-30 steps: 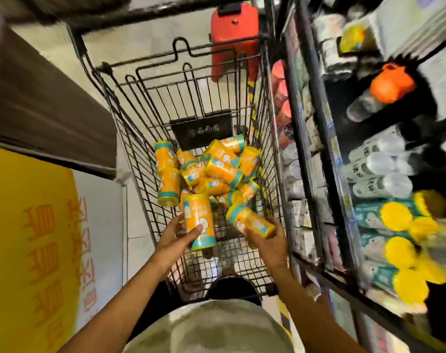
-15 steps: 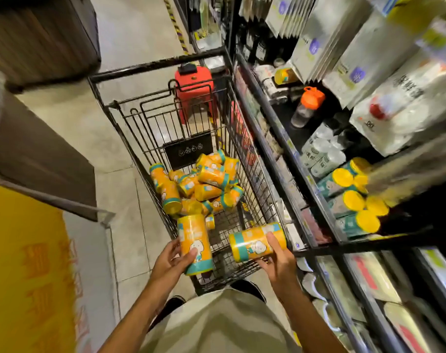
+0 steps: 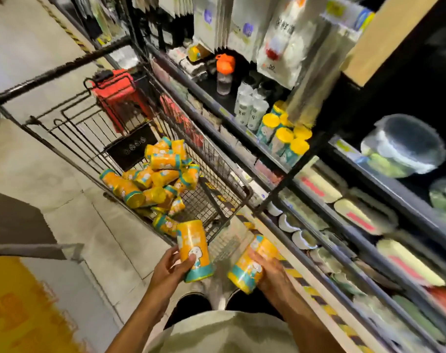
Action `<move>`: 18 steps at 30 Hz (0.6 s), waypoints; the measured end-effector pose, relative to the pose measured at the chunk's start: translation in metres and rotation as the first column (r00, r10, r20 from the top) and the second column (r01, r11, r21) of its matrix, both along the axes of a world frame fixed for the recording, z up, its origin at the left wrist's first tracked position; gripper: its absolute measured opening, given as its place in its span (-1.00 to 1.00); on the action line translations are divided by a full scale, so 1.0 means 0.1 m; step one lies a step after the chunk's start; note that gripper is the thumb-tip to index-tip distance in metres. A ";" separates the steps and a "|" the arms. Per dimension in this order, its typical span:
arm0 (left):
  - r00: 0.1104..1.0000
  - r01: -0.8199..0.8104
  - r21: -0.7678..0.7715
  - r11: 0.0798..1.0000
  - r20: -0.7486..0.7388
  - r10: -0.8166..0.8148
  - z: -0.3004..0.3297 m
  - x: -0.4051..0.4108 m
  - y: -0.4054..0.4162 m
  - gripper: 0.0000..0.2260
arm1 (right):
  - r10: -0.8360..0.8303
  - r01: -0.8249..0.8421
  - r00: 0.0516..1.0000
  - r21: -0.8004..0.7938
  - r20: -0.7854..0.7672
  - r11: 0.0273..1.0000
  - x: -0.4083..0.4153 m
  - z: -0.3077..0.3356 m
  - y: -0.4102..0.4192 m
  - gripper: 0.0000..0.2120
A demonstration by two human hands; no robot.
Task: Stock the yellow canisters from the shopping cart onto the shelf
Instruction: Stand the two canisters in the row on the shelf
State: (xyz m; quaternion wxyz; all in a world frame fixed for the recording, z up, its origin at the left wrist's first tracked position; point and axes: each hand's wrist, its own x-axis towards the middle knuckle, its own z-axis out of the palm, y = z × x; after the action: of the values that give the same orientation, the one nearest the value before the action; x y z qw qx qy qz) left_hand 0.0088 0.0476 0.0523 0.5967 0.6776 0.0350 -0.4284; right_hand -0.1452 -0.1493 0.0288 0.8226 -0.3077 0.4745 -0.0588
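Note:
My left hand (image 3: 168,268) grips a yellow canister with teal bands (image 3: 194,250), held nearly upright just outside the near end of the black wire shopping cart (image 3: 238,192). My right hand (image 3: 269,272) grips a second yellow canister (image 3: 250,266), tilted, close to the lower shelf edge. Several more yellow canisters (image 3: 155,179) lie piled in the cart basket. On the shelf (image 3: 265,146) to the right stand several yellow-lidded canisters (image 3: 283,138) in a cluster.
White bottles (image 3: 247,108) and an orange-capped bottle (image 3: 225,72) stand behind the shelf canisters. Hanging white packets fill the rack above. Lower shelves hold boxed goods. A red stool (image 3: 117,93) sits beyond the cart. A yellow sign lies at lower left.
Both hands have drawn their canisters back out of the cart toward my body, and the right canister has tipped from level to slanted. My view has swung right toward the shelf.

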 end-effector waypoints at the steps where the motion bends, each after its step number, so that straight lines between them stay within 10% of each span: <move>1: 0.999 0.040 -0.001 0.999 0.006 -0.040 0.01 -0.05 -0.06 -0.61 | 0.033 -0.033 0.999 -0.005 -0.023 0.999 -0.14 0.03 -0.01 -0.06; 6: 0.977 0.209 -0.014 0.978 0.029 -0.209 0.08 -0.38 -0.46 -0.73 | 0.212 -0.212 0.977 0.007 -0.010 0.977 -0.87 0.07 -0.03 -0.16; 18: 0.835 0.549 -0.039 0.835 0.060 -0.547 0.36 -2.01 -1.26 -0.40 | -0.206 0.201 0.976 -0.067 -0.066 0.977 -2.94 0.28 -0.12 0.12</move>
State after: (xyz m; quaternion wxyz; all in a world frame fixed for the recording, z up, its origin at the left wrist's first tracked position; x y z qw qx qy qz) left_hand -0.1919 -0.0789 0.0882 0.4680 0.6525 -0.1859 -0.5663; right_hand -0.4387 -0.1614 0.0565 0.7849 -0.2838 0.5313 -0.1456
